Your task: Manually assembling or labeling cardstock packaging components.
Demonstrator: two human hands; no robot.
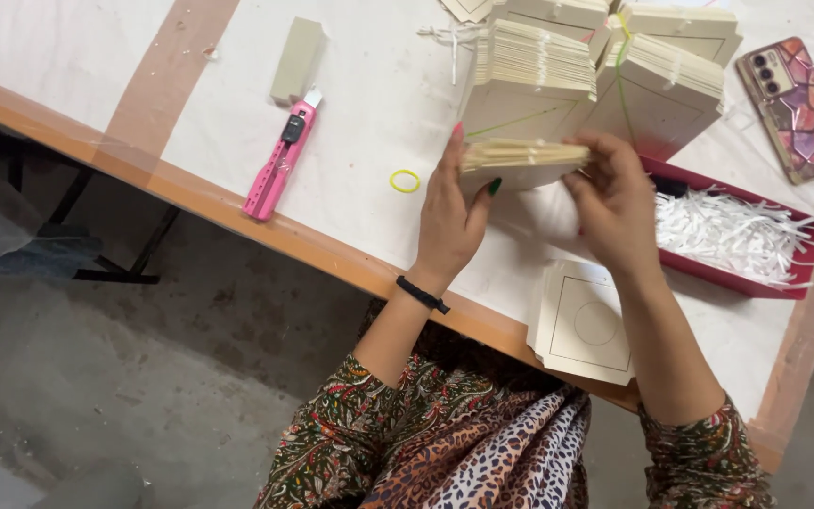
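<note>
Both hands (529,203) grip a card stack (523,162) above the table (369,113)

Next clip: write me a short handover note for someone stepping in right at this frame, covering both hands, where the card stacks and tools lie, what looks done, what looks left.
Left hand: grip shut on one end of the card stack, held above the table.
Right hand: grip shut on the stack's other end.
Nearby: tied bundles stand behind the hands; loose cards lie at the near edge; a yellow rubber band lies left of the hands; pink utility knife further left; red tray of white shreds on the right; phone at far right.
Done: several bundles bound.
Left: held stack shows no band; loose cards unbundled.
</note>
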